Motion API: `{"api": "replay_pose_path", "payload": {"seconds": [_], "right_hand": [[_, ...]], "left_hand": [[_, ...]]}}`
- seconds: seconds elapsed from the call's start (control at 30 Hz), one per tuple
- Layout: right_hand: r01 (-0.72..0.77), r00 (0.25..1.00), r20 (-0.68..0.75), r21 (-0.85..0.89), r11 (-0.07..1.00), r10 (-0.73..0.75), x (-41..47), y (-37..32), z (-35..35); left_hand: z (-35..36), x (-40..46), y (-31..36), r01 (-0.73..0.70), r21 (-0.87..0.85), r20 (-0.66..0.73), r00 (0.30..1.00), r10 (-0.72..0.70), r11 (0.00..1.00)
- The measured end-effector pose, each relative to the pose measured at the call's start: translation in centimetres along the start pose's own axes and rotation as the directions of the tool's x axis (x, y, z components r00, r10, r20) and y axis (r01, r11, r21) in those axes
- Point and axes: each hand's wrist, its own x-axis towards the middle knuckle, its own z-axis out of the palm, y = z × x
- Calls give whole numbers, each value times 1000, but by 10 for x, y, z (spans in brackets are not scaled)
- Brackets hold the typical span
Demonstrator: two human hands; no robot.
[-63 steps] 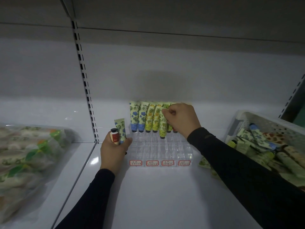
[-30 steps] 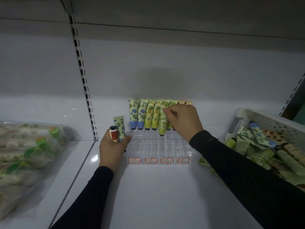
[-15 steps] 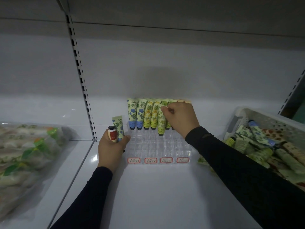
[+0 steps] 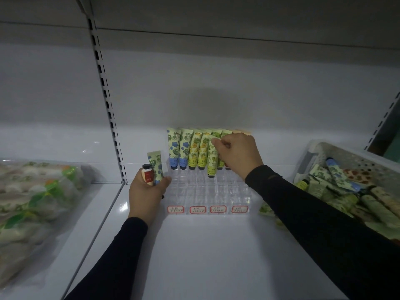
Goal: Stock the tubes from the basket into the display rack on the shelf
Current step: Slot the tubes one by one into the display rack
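Observation:
A clear plastic display rack (image 4: 207, 192) with red-framed labels stands on the white shelf (image 4: 205, 252). Its back row holds several upright tubes, blue-flowered at the left (image 4: 174, 148) and yellow-patterned beside them (image 4: 202, 148). My right hand (image 4: 238, 155) pinches the top of a green-patterned tube (image 4: 212, 161), cap down, in the second row of the rack. My left hand (image 4: 147, 191) rests at the rack's left side and grips two tubes: a blue-flowered one (image 4: 156, 167) and a small red-labelled one with a black cap (image 4: 147, 175).
A white perforated basket (image 4: 355, 161) full of loose tubes sits at the right on the shelf. A few tubes (image 4: 265, 210) lie on the shelf beside it. Plastic-wrapped packs (image 4: 32, 204) fill the shelf bay to the left, past a slotted upright (image 4: 108, 100).
My right hand has kept its pinch on the green tube and shifted only slightly at the rack. My left hand holds its two tubes in the same place.

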Motion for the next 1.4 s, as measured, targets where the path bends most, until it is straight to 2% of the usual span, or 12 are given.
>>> {"api": "replay_pose_path", "payload": {"seconds": [0.1,0.23,0.4,0.47,0.53,0.7,0.83,1.0,1.1,1.2,1.3,1.4], "right_hand": [[0,1000,5,-24,1000,0,-3,0,-2],[21,997,-69,-71,997,-26,-14,1,-9],[30,995,-93,-58,998,-35,-31,1,-24],[48,997,-56,-27,999,-49,-36,-1,-28],[45,999,26,40,998,-46,-40,-6,-31],[-40,980,200,280,959,-18,-51,-30,-37],[-107,970,243,371,922,15,-57,-38,-43],[-203,948,313,467,860,54,-59,-33,-47],[-275,940,325,530,802,107,-55,-28,-50],[-306,938,314,545,781,148,-47,-27,-51],[-255,950,283,462,850,131,-37,-31,-51],[-165,976,192,342,925,104,-27,-37,-48]], "left_hand": [[0,0,0,-2,-3,0,1000,2,1000],[-2,0,2,-10,10,-18,1000,10,1000],[-14,-5,19,-22,-106,-96,995,12,994],[-17,-11,33,-9,-151,-42,999,3,988],[-16,-20,47,22,-155,75,997,-10,988],[0,-41,74,76,-183,322,947,-14,980],[13,-55,81,45,-118,422,906,9,992],[25,-65,82,63,-114,468,884,-3,991],[25,-64,79,67,-125,443,896,-4,990],[13,-53,74,32,-118,357,934,12,992],[-3,-31,57,5,-82,171,985,9,997],[-12,-12,38,14,29,25,1000,-15,999]]}}
